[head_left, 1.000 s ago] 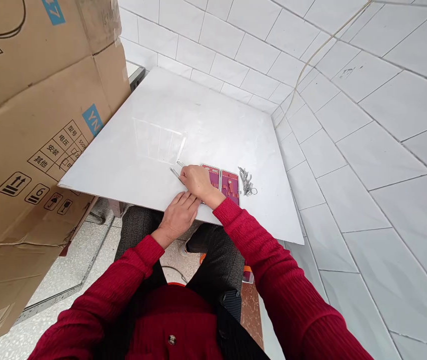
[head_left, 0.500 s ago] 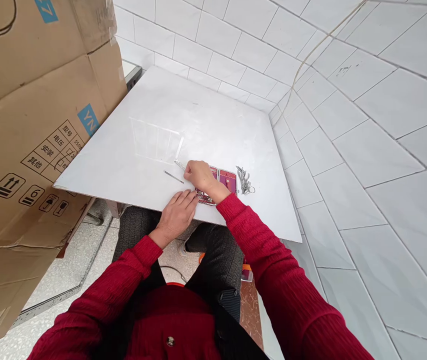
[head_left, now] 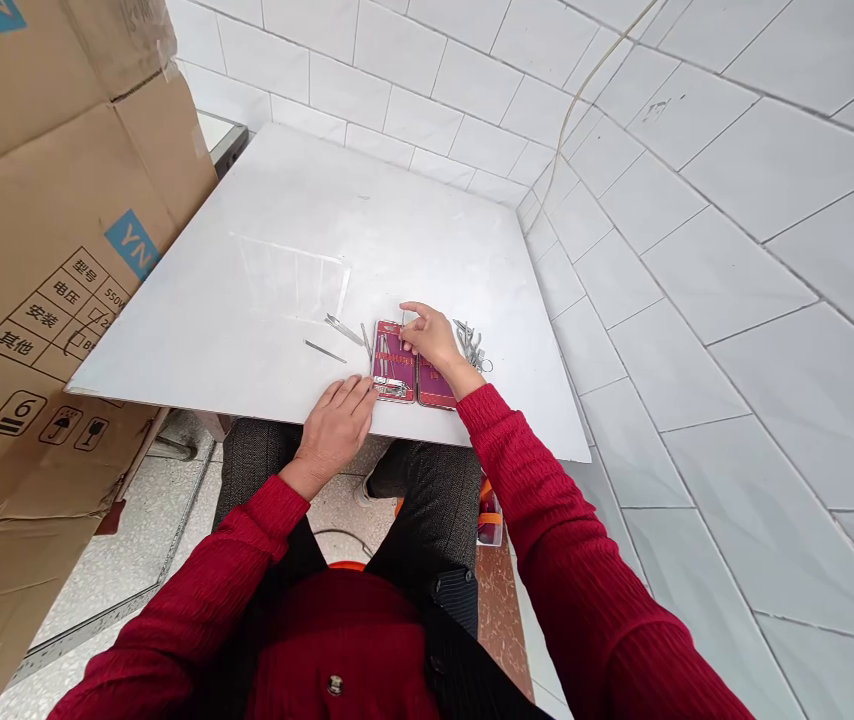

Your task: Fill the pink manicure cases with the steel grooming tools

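An open manicure case (head_left: pixel 395 345) with a purple lining and red trim lies near the table's front edge. Nail clippers (head_left: pixel 391 386) and thin tools sit in its left half. Over the middle of the case, my right hand (head_left: pixel 429 338) pinches a thin metal tool (head_left: pixel 402 318), mostly hidden by the fingers. My left hand (head_left: pixel 335 422) rests flat on the table edge, fingertips at the case's lower left corner. Left of the case lie a slim metal tool (head_left: pixel 325 351), a pointed tool (head_left: pixel 343 329) and another thin tool (head_left: pixel 366 338). Metal clippers or pliers (head_left: pixel 470 345) are heaped right of it.
The white tabletop (head_left: pixel 367 220) meets tiled walls (head_left: pixel 457 100) at the back and right. A large cardboard box (head_left: pixel 59 300) stands along its left side. A pale cable (head_left: pixel 573 100) runs up the wall corner.
My right hand has moved right, from the loose tools to above the case, uncovering its left half and a thin tool beside it. My left hand stays by the case. The view has shifted slightly.
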